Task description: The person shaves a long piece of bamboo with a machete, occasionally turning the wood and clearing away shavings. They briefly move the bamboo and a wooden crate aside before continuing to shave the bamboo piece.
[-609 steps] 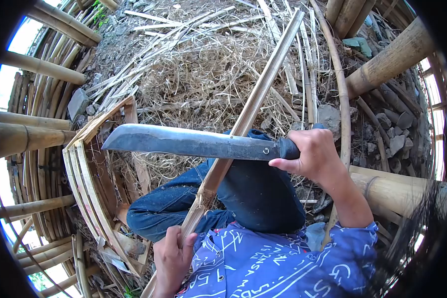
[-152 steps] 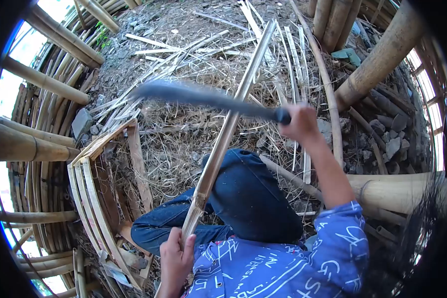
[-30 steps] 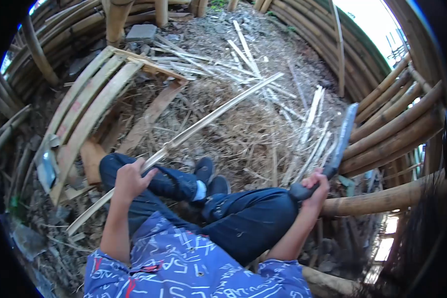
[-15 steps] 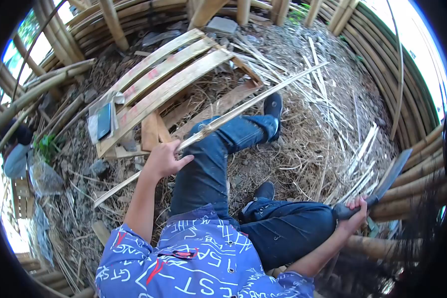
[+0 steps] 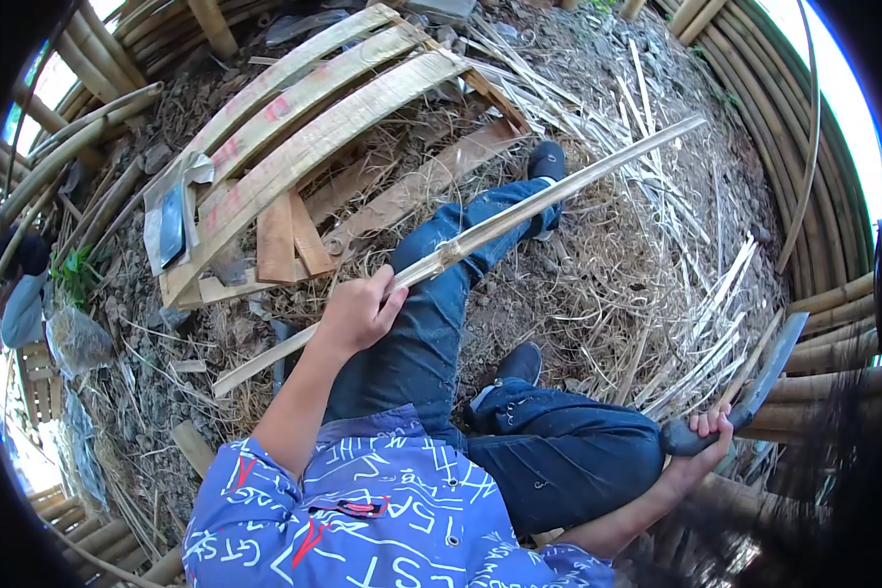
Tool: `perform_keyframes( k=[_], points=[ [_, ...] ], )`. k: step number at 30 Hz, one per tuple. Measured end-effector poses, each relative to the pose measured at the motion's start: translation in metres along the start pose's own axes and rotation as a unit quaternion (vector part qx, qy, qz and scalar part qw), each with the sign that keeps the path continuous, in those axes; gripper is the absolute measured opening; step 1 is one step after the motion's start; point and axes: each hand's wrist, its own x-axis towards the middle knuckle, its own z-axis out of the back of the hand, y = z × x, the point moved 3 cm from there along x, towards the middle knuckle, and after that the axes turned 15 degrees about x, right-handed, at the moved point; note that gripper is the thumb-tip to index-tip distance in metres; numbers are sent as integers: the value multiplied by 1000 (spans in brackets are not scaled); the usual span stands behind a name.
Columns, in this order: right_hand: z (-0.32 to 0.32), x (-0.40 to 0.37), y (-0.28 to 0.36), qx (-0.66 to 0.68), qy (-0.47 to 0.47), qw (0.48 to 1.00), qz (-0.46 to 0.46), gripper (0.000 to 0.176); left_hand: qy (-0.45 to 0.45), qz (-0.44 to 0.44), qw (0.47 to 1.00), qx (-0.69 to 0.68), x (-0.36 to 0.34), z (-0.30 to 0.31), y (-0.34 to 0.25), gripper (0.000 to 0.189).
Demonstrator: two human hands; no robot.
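My left hand (image 5: 361, 309) is closed around a long split bamboo strip (image 5: 559, 194), which slants across my left leg from lower left to upper right. A darker node on the strip shows just beyond my fingers. At the right, my right hand (image 5: 708, 438) grips the dark handle of a large knife (image 5: 772, 370) beside my right knee. Its blade points up and away from me. The knife and the strip are apart.
A slatted wooden pallet (image 5: 333, 127) lies ahead on the left, with a phone (image 5: 172, 225) on its near corner. Split bamboo strips (image 5: 720, 318) and shavings (image 5: 598, 255) cover the ground. Bamboo poles (image 5: 755, 127) wall the right side. Part of a person (image 5: 24, 309) shows far left.
My left hand has moved right and slightly up with the bamboo strip. My right hand and the knife have shifted slightly down. The view has tilted down, so the pallet sits higher.
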Motion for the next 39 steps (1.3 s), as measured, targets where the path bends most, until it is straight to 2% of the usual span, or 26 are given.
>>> perform_keyframes(
  k=[2,4,6,12,14,19,23,25,26,27,28,29,31,33,35,36,38,39],
  points=[
    [-4,-1,0,-15,4,1000,6,17,-34,-17,999,2,-4,4,-5,28],
    [-5,-3,-1,-20,-7,1000,12,17,-13,-6,1000,-16,-6,8,-9,24],
    [-2,-1,0,-14,14,1000,1,13,-13,-37,999,-13,-7,16,-14,22],
    [-4,-2,1,-22,-3,1000,21,17,35,-41,998,-31,-4,19,-18,18],
    [-10,-6,0,-70,-41,996,35,17,53,-35,998,-27,-2,23,-20,18],
    [-32,-20,-3,-122,-21,991,56,20,58,-43,997,22,-2,15,-23,21],
    [-75,-59,-42,-153,62,986,14,23,77,-16,997,26,0,12,-26,20],
    [-79,-77,-75,-204,36,978,0,17,86,-11,996,21,3,10,-28,20],
    [-76,-82,-91,-201,70,977,-26,16,85,-6,996,20,3,11,-29,20],
    [-79,-87,-103,-215,154,963,-46,27,83,1,996,19,3,12,-30,21],
    [-78,-93,-130,-167,200,956,-134,41,84,5,996,18,4,13,-30,21],
    [-80,-99,-141,-252,192,932,-178,62,100,9,994,31,4,15,-29,22],
    [-81,-106,-166,-281,216,912,-205,61,117,12,992,49,6,16,-26,24],
    [-86,-104,-183,-289,232,903,-217,60,109,6,994,7,9,16,-24,30],
    [-90,-98,-195,-321,291,882,-186,56,120,10,993,17,13,18,-27,32],
    [-90,-92,-200,-320,290,883,-186,56,130,14,991,23,15,18,-28,36],
    [-93,-83,-209,-389,322,852,-135,47,133,16,991,19,17,17,-29,35],
    [-99,-80,-209,-411,318,843,-143,44,133,20,991,14,19,16,-28,35]
  ],
)
